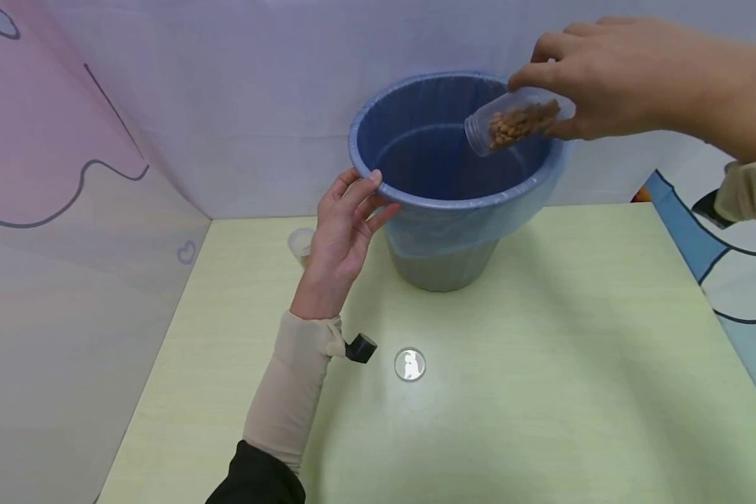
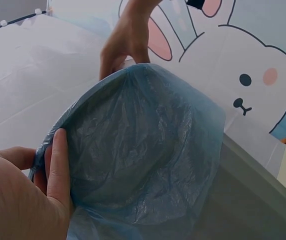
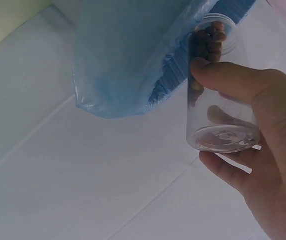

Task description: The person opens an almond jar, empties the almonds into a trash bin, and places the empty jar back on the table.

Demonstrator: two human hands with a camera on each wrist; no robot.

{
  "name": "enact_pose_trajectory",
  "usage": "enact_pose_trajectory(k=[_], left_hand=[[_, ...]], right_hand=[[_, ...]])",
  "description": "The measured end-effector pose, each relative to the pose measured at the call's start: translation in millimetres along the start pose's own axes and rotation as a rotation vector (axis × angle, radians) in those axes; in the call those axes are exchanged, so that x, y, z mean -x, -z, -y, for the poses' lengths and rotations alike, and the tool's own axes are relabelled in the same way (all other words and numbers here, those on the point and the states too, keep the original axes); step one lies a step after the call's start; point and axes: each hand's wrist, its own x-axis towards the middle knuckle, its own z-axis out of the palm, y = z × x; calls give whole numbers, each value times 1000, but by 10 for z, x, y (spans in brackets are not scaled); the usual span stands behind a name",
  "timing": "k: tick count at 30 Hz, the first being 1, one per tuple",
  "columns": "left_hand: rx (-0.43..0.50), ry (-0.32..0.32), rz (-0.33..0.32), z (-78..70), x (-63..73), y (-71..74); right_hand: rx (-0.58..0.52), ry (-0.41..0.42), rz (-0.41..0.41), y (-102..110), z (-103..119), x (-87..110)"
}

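A trash bin (image 1: pixel 437 269) lined with a blue plastic bag (image 1: pixel 460 227) stands on the table against the back wall. My left hand (image 1: pixel 346 227) pinches its rim at the left, with fingers on both sides of the bag's folded edge, as the left wrist view shows. Over the bin's right side, my right hand (image 1: pixel 624 80) grips a clear plastic jar (image 3: pixel 223 117) tilted with its uncovered mouth down and leftward. Small brown pellets (image 1: pixel 519 124) lie inside the jar toward its mouth. None are seen falling, and the bin's bottom is too dark to make out.
A round clear lid (image 1: pixel 410 364) lies on the pale table (image 1: pixel 542 392) in front of the bin. Behind my left wrist stands a small clear container (image 1: pixel 300 241), partly hidden. Printed sheets with cartoon drawings (image 2: pixel 253 80) cover the walls around the table.
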Motion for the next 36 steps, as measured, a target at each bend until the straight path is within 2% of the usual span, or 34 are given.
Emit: enact_pose_trajectory(k=[22,36], left_hand=[[-4,9,-3,7,35,-13],[-5,6,5,-8,30,-11]], right_hand=[[24,23,-7,-20,6,25],[7,6,-29,5,-6,20]])
